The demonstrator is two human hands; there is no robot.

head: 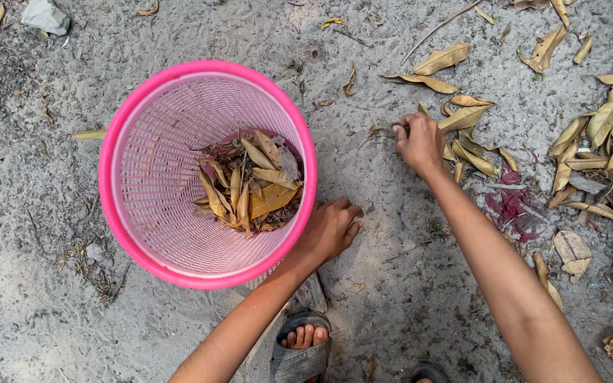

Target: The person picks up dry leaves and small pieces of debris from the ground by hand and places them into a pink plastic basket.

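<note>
Right hand (420, 144) out over the sandy ground (391, 284), fingers curled down onto the near edge of a scatter of dry leaves (466, 145). Closed around a leaf or merely pressing on the pile — could not tell, fingertips hidden under the knuckles. Left hand (331, 228) set against the rim of the pink basket (118, 128), fingers loosely bent, nothing seen in its hold, bracing the basket from the near right side. Basket stood upright on the sand, well to the left of the loose leaves, with a small heap of brown leaves (250, 184) already lying in its bottom. More dry leaves (604, 142) lay farther right, apart from the reaching hand. Best handled, judging from this, by raking several leaves together into the palm before lifting, brittle as they looked, and by keeping the basket steadied at the rim so a light plastic wall did not tip. Sandalled foot (301, 347) planted just below the basket.
</note>
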